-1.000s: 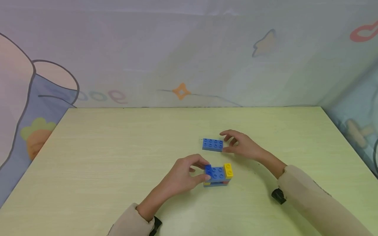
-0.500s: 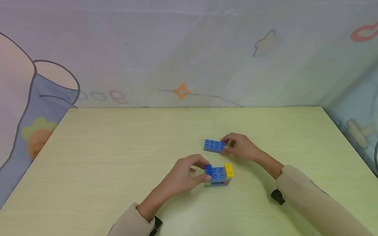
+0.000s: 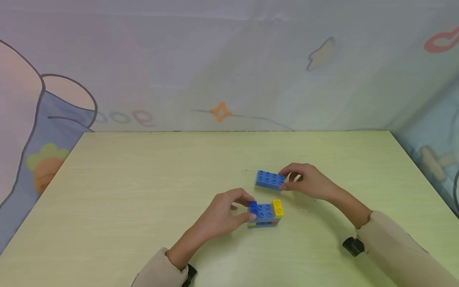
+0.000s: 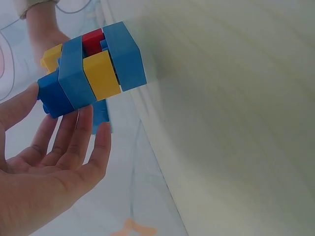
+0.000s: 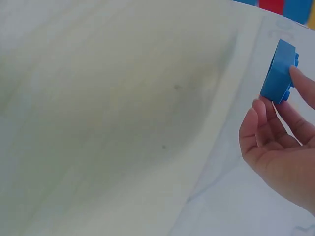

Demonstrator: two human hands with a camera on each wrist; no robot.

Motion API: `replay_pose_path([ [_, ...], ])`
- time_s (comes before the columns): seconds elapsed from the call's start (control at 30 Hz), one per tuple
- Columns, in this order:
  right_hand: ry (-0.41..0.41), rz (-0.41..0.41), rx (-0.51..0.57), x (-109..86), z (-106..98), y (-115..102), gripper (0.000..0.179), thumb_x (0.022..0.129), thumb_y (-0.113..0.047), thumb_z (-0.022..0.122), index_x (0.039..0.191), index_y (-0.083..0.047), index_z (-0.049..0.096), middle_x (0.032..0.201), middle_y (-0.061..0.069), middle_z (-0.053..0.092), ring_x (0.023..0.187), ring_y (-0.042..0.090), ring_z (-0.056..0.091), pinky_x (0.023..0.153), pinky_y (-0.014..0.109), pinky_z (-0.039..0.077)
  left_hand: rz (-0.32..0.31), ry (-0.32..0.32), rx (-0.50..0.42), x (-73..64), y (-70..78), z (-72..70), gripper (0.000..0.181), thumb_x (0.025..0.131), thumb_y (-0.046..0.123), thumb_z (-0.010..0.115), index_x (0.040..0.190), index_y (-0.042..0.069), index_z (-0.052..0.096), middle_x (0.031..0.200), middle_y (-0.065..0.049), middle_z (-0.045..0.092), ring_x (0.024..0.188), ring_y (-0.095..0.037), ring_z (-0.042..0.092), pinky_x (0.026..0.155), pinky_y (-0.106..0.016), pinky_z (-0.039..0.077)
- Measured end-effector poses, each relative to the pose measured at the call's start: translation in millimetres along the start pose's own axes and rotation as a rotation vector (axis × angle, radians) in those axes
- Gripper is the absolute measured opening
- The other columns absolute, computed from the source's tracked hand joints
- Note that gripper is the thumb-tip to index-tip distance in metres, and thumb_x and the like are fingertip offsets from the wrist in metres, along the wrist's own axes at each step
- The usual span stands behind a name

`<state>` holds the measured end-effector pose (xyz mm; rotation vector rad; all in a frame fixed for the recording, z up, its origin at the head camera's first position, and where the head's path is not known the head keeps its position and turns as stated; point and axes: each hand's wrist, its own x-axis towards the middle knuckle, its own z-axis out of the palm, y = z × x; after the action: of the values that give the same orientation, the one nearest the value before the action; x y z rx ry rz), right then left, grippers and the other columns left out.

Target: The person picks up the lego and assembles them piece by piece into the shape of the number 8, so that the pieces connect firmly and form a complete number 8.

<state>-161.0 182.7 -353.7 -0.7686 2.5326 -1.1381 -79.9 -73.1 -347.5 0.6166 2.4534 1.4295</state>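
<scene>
A small stack of toy bricks [image 3: 265, 215] stands on the table near the middle front. In the left wrist view it has a blue brick [image 4: 129, 59] at the bottom, a yellow brick [image 4: 102, 76] and a red brick [image 4: 92, 42] above that, then another blue brick [image 4: 75, 73]. On top are a dark blue brick [image 4: 55, 93] and a yellow brick [image 3: 277, 207]. My left hand [image 3: 224, 211] pinches the dark blue brick between thumb and fingers. Behind the stack, my right hand [image 3: 308, 181] pinches the right end of a loose blue eight-stud brick [image 3: 269, 180], studs up.
The pale wooden table [image 3: 154, 179] stretches around both hands to its back edge. A printed cloth [image 3: 172, 59] hangs behind it. Black straps [image 3: 354, 246] show at the sleeves.
My right hand has closed its fingers on the loose blue brick and moved it a little to the right and nearer. The left hand and the stack have stayed in place.
</scene>
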Motion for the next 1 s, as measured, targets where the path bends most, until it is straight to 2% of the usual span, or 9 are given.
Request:
replay_pose_path([
  [0.27,-0.016,-0.076,0.055,-23.2,-12.7,-22.2,0.027,0.081,-0.013,0.07,0.106,-0.005,0.063,0.091,0.001,0.059,0.08,0.017,0.053,0.062,0.025,0.047,-0.008,0.001,0.003,-0.7,0.1,0.4,0.024,0.083,0.009,0.067,0.105,0.004,0.06,0.102,-0.003,0.062,0.098,-0.022,0.058,0.082,-0.041,0.047],
  [0.57,-0.055,-0.29,0.122,-37.9,-3.7,-37.7,0.024,0.081,-0.004,0.067,0.105,-0.008,0.062,0.097,0.0,0.059,0.079,0.015,0.053,0.065,0.025,0.048,0.033,0.016,0.019,-1.0,-0.2,0.2,0.023,0.083,0.01,0.067,0.104,0.003,0.06,0.104,-0.007,0.062,0.098,-0.021,0.058,0.081,-0.043,0.047],
  [0.8,-0.06,-0.315,0.114,-39.9,5.1,-39.0,0.024,0.082,-0.006,0.068,0.105,-0.008,0.061,0.097,-0.001,0.059,0.079,0.021,0.053,0.065,0.025,0.048,0.045,0.023,0.009,-1.2,-1.9,1.4,0.024,0.082,0.008,0.068,0.103,0.002,0.059,0.103,-0.007,0.063,0.097,-0.022,0.059,0.08,-0.042,0.047],
  [1.0,-0.058,-0.309,0.085,-40.2,5.9,-40.2,0.024,0.082,-0.009,0.068,0.105,-0.007,0.061,0.097,-0.002,0.059,0.078,0.017,0.053,0.066,0.025,0.049,0.023,0.021,0.017,-1.8,-0.4,1.5,0.025,0.082,0.008,0.067,0.105,0.002,0.059,0.102,-0.006,0.063,0.097,-0.023,0.059,0.081,-0.042,0.047],
])
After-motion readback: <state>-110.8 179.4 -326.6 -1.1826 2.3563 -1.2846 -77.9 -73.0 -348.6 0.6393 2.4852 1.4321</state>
